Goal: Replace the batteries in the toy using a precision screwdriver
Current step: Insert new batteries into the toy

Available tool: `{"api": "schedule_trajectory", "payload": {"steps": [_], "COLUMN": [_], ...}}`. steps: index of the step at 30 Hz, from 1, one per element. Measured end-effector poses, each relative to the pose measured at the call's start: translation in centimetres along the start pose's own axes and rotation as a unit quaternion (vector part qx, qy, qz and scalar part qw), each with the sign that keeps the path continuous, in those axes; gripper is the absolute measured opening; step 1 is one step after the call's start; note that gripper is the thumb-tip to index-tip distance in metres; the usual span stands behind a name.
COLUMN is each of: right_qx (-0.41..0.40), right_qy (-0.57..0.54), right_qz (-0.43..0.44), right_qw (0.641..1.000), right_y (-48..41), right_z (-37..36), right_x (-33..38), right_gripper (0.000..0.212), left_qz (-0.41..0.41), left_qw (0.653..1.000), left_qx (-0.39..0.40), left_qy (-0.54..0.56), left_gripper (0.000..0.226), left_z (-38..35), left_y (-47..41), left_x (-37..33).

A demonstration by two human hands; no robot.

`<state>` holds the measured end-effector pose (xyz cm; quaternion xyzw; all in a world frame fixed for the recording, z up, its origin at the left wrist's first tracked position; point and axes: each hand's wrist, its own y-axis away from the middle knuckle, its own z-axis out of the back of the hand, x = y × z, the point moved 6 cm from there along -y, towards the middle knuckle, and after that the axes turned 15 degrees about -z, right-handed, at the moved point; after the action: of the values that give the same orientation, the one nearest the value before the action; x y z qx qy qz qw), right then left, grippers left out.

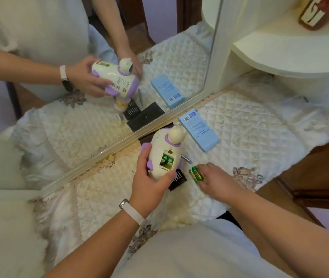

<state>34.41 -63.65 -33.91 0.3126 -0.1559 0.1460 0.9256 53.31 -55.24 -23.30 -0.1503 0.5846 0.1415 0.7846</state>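
My left hand (149, 185) grips a cream and purple toy (164, 151), held above the table with its underside up. Its battery compartment (167, 160) is open, with two green batteries inside. My right hand (215, 181) rests on the quilted cloth to the right, fingers around green and yellow batteries (195, 173) lying there. The grey tip of a precision screwdriver (186, 159) shows just right of the toy. A black bit tray (178, 179) lies under the toy, partly hidden by my left hand.
A light blue box (199, 130) lies behind the toy. A mirror (99, 97) along the back reflects the scene. A cream shelf unit (280, 47) stands at the right. The table's wooden edge (320, 173) shows at right.
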Motion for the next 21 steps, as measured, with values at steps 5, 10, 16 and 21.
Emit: {"api": "schedule_trajectory", "payload": {"steps": [5, 10, 16, 21], "right_qx": [0.048, 0.085, 0.046, 0.014], "right_qy": [0.003, 0.025, -0.033, -0.072], "right_qz": [0.032, 0.025, 0.002, 0.035], "right_qw": [0.998, 0.996, 0.998, 0.997], "right_y": [-0.8, -1.1, 0.5, 3.1], "right_z": [-0.5, 0.5, 2.2, 5.0], "right_x": [0.7, 1.3, 1.7, 4.5], "right_gripper": [0.057, 0.053, 0.037, 0.030], "left_qz": [-0.001, 0.000, -0.031, -0.039], "left_qw": [1.000, 1.000, 0.998, 0.994], "left_qx": [0.002, -0.027, -0.056, -0.098], "left_qy": [-0.002, 0.017, 0.009, 0.036], "left_gripper": [0.080, 0.076, 0.080, 0.076], "left_z": [-0.1, 0.4, 1.6, 3.5], "left_y": [0.1, 0.3, 1.0, 1.9], "left_x": [-0.4, -1.5, -2.7, -3.8]}}
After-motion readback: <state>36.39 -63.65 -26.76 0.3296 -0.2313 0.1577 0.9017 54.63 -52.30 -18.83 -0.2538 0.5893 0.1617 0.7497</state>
